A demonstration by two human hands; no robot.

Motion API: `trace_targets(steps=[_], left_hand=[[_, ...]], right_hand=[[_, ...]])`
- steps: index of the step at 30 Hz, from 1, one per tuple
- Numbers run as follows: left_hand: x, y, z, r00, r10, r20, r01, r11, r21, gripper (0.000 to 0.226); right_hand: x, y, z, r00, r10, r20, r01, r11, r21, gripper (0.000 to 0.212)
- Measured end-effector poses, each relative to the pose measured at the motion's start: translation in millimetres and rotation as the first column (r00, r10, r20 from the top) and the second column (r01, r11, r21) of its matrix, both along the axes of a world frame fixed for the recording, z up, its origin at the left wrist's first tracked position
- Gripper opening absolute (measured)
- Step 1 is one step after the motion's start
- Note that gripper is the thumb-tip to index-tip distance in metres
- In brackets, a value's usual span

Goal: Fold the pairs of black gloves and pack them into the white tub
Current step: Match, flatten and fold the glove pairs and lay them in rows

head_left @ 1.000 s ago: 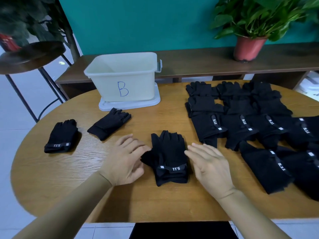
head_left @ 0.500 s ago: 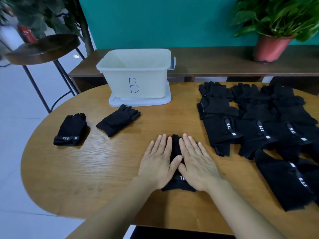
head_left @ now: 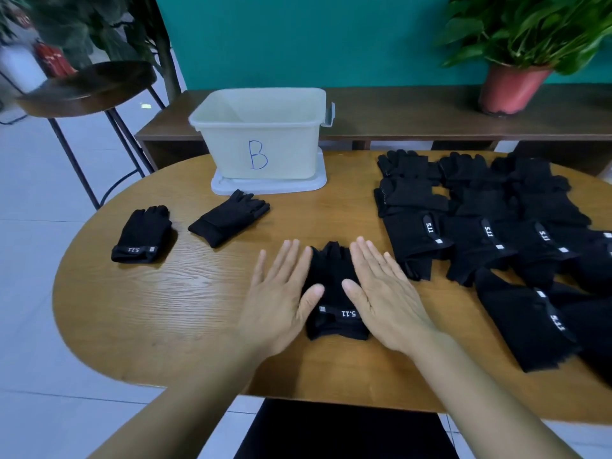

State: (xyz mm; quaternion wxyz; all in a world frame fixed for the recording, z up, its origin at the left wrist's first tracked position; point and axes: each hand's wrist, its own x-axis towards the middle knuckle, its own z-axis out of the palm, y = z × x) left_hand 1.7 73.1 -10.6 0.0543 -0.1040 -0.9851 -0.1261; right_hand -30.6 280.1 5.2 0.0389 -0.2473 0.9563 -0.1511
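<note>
Gloves (head_left: 334, 286), stacked as a pair, lie at the near middle of the wooden surface (head_left: 185, 303); left hand (head_left: 281, 293) and right hand (head_left: 384, 289) press flat on either side, fingers straight; white tub (head_left: 265, 140) stands behind; two folded pairs (head_left: 142, 235) left; unfolded gloves (head_left: 480, 233) right.

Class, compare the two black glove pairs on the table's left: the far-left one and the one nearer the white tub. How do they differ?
The far-left glove pair shows a white-lettered cuff strap; the tub-side glove pair shows none. The far-left glove pair points its fingers straight away; the tub-side glove pair lies slanted, fingertips towards the white tub. Both are black and lie on the wooden table.
</note>
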Motion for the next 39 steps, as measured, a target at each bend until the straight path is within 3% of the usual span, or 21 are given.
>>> trace_targets(steps=[2,4,10,16,19,22,25,28,30,35,39], left_hand=[[11,9,-2,0.981,-0.187,-0.047,0.188,0.982,0.015,0.076],[19,10,-10,0.96,-0.281,0.01,0.281,0.959,-0.036,0.078],[14,-3,-5,0.942,-0.301,0.148,0.296,0.954,0.055,0.084],[16,-2,-4,0.971,-0.237,0.021,0.23,0.957,0.178,0.065],[17,2,-2,0.982,-0.189,0.012,0.182,0.958,0.221,0.069],[16,4,4,0.986,-0.164,0.008,0.157,0.953,0.259,0.055],[19,4,9,0.983,-0.184,-0.026,0.183,0.935,0.305,0.039],[25,1,9,0.978,-0.204,0.034,0.191,0.954,0.231,0.077],[26,-1,5,0.983,-0.178,0.031,0.171,0.971,0.17,0.086],[16,8,2,0.998,-0.042,0.049,0.016,0.897,0.442,0.027],[-6,7,-5,0.981,0.105,0.161,-0.183,0.774,0.606,0.049]], right_hand=[[11,1,-3,0.997,0.073,0.029,-0.073,0.997,0.027,0.066],[19,7,-11,0.991,0.103,0.083,-0.11,0.991,0.079,0.068],[22,31,-18,0.992,0.079,0.098,-0.089,0.991,0.101,0.089],[39,32,0,0.997,0.07,0.024,-0.071,0.997,0.029,0.098],[43,24,1,0.997,0.072,-0.014,-0.072,0.997,-0.029,0.101],[40,18,-5,0.996,0.043,-0.077,-0.049,0.996,-0.078,0.091],[36,15,-13,0.998,-0.049,-0.032,0.042,0.982,-0.185,0.068],[34,16,-13,0.979,-0.168,0.114,0.198,0.914,-0.354,0.042],[30,15,-10,0.965,-0.221,0.139,0.258,0.89,-0.377,0.026],[16,6,1,0.906,-0.363,0.217,0.42,0.831,-0.366,0.02],[4,-3,2,0.857,-0.457,0.238,0.515,0.774,-0.369,0.022]])
